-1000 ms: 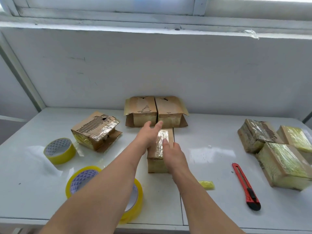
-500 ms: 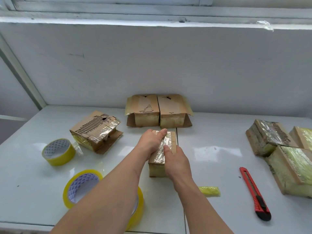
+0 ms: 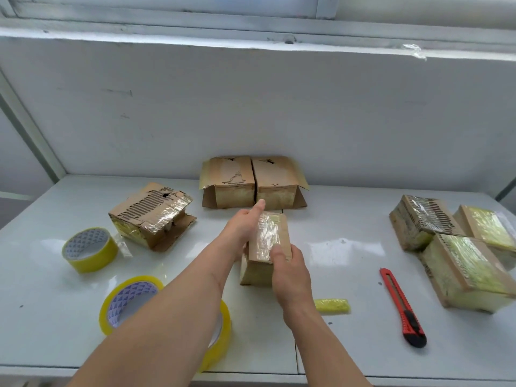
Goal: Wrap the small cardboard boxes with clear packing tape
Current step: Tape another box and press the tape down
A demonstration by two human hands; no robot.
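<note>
Where a second ago both hands lay flat along the top of the middle box [image 3: 269, 241], they have since drawn back toward the person and taken hold of it. The left hand [image 3: 242, 229] now presses against the box's left side with its fingers straight and spread, one fingertip reaching past the far top corner. The right hand [image 3: 290, 272] has slid to the near end, its thumb pinching down on the near edge of the taped top while its fingers curl round the near side. The box stands on the white surface [image 3: 335, 275] just in front of the two open-flapped boxes [image 3: 252, 181] by the wall, and its near end looks slightly raised, though I cannot be sure.

A shiny strip of tape runs along its top, so I judge the smoothing stroke done and the box about to be turned for the next face. The big tape roll [image 3: 134, 301] lies under the left forearm, a smaller roll [image 3: 89, 248] further left, so a hand must let go to fetch tape. A torn box [image 3: 152, 215] sits to the left and three wrapped boxes [image 3: 458, 247] to the right, with a red cutter [image 3: 402, 307] and a yellowish tape scrap [image 3: 332, 305] near the right wrist.
</note>
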